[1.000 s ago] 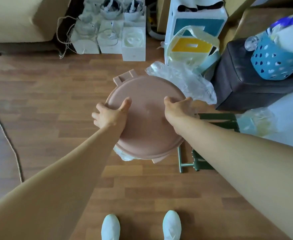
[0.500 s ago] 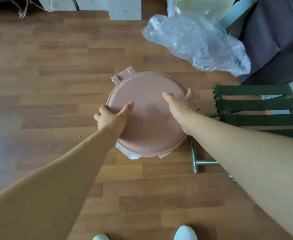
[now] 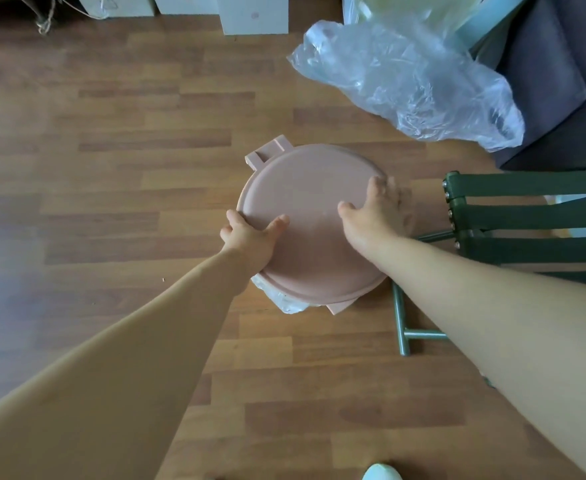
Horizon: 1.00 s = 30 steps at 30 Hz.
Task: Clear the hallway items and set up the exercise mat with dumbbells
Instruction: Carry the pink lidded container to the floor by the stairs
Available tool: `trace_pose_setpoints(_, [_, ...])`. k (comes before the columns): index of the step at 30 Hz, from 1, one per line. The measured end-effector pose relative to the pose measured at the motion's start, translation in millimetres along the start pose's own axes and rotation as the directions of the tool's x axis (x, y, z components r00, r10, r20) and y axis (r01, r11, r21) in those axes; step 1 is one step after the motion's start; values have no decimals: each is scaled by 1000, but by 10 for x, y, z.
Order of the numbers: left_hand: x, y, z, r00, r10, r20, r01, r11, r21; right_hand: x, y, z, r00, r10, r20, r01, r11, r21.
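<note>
Clamped on opposite edges of the pink lidded bin (image 3: 305,181), thumbs on its lid, are the left grip (image 3: 250,237) and right grip (image 3: 371,216) — whether it stands on the floor (image 3: 111,168) or hangs above is hard to tell. Clearing looks barely begun: the plastic bag (image 3: 423,88) and green folding stool (image 3: 526,216) lie beside it; no mat or dumbbells show.

A lived-in home is indicated: a brown wood-plank laminate floor (image 3: 128,140) is seen underfoot, a dark grey upholstered seat (image 3: 561,81) is set at the upper right, and household clutter is gathered beside it (a crumpled clear plastic bag (image 3: 416,91), a dark green slatted folding stool on metal legs (image 3: 526,216)). White cardboard boxes (image 3: 253,15) are lined along the far edge.
</note>
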<state>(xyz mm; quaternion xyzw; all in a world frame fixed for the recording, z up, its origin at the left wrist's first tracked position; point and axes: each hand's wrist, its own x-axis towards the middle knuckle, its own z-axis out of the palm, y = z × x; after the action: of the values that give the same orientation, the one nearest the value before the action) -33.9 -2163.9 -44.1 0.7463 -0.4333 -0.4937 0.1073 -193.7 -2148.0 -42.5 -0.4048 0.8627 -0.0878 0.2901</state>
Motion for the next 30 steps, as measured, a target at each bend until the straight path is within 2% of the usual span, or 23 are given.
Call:
trace_pose_setpoints(3, [-161,155,-110,999,27,-38,-26,1000,17,-200,-161,-117,993,-107,-47,111,990,88])
trace_pose_setpoints(9, [-853,678,-547,990,139,-13,-139,988,-64,-758,-556,-828,995,-91,48,68,931,358])
trace_pose_setpoints(16, [-1869,1147,-1209,981,192,-39,-196,968,-160,-1488,-1049,-1830,997,-74,31,47,849,527])
trace_pose_setpoints(18, [-2225,1375,-1500,973,224,-54,-230,959,-167,-1826,-1206,-2242,993,-115,27,78,813,577])
trace_pose_setpoints(25, [-3392,2038,-2162,919,394,-23,-392,907,-156,-2907,-1491,-3447,972,-208,-110,229,725,649])
trace_pose_setpoints(30, [-4210,2360,-2327,846,527,83,-517,848,-118,-3693,-1383,-4085,954,-162,-254,294,677,675])
